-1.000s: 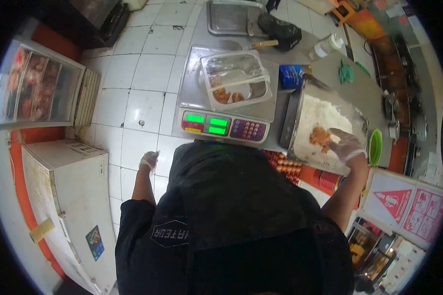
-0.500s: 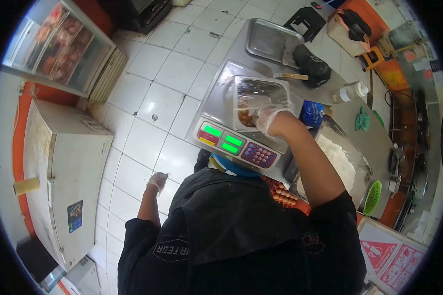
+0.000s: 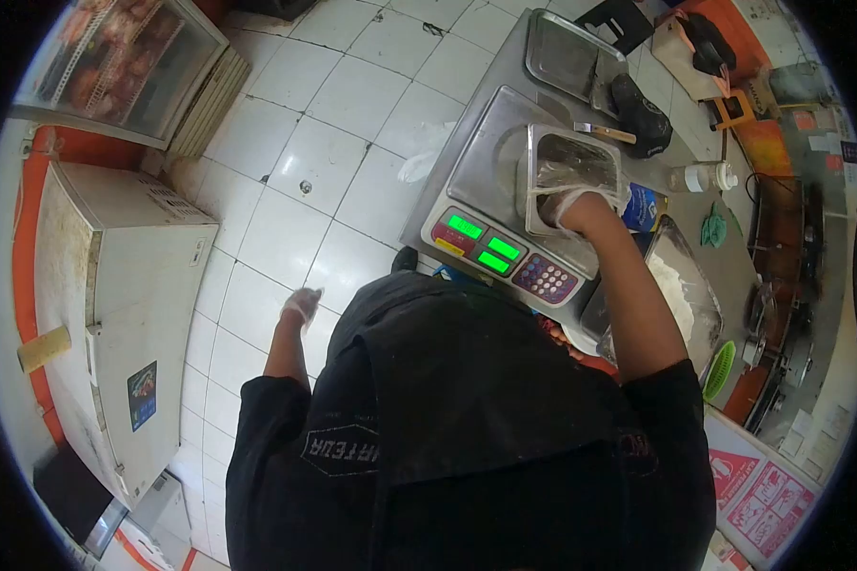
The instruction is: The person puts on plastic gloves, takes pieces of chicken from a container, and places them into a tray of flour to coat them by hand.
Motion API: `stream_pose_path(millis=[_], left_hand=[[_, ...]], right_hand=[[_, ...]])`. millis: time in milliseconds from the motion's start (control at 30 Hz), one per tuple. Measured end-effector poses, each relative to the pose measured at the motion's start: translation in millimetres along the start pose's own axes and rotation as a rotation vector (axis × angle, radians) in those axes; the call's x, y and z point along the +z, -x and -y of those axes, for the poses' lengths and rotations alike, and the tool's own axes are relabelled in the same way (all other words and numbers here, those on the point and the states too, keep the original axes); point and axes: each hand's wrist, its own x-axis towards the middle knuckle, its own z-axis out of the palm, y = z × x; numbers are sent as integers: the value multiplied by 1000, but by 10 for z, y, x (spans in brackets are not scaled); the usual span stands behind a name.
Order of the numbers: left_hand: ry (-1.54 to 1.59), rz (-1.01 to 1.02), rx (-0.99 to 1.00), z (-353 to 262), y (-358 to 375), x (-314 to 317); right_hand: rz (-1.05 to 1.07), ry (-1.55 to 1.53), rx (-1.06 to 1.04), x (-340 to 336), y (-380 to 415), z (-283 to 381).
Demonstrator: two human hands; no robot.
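My right hand [image 3: 573,211], in a clear plastic glove, reaches into a deep metal container [image 3: 527,181] on the digital scale [image 3: 481,128]. Its fingers are hidden by the wrist and the container, so what they hold cannot be made out. The scale's display panel [image 3: 484,243] is lit green. My left hand [image 3: 304,303], also gloved, hangs over the tiled floor away from the table; its fingers look loosely curled, too small and blurred to read.
Behind the scale lie a metal tray [image 3: 569,52], a knife [image 3: 605,132] and a dark cloth-like item [image 3: 643,116]. To the right are a blue packet [image 3: 644,208], a jar [image 3: 703,177], a flour tray [image 3: 681,285] and a green basket [image 3: 721,369]. A white freezer [image 3: 148,324] stands at left.
The view has shifted, so the scale and table appear farther right. My right hand sits deeper in the container, and the brown food seen there earlier is now hidden. A clear plastic piece shows beside the table.
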Motion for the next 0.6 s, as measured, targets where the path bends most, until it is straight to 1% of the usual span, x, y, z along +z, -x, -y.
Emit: stream_pose_path(millis=[33, 100, 133, 167, 267, 300, 367, 400, 467, 600], left_hand=[[-3, 7, 6, -7, -41, -97], [86, -66, 35, -60, -125, -294], [34, -65, 53, -164, -69, -475], [30, -61, 64, -125, -149, -466], [-254, -220, 350, 183, -495, -289], [-260, -216, 363, 114, -503, -350], [311, 33, -107, -54, -467, -470], [306, 40, -101, -20, -516, -439], [4, -27, 135, 121, -636, -297], [23, 20, 121, 31, -557, -384]], right_hand=[[27, 11, 28, -49, 40, 40], [62, -37, 20, -114, 113, 54], [29, -62, -25, -78, 102, 33], [-5, -88, -68, -63, 106, 12], [-63, -144, -31, -83, 101, 91], [-63, -148, -17, -84, 86, 116], [55, -86, 99, -56, 41, 131], [93, -48, 166, -1, 13, 86], [107, -56, 168, -24, 9, 75], [133, -63, 121, -114, 46, 64]])
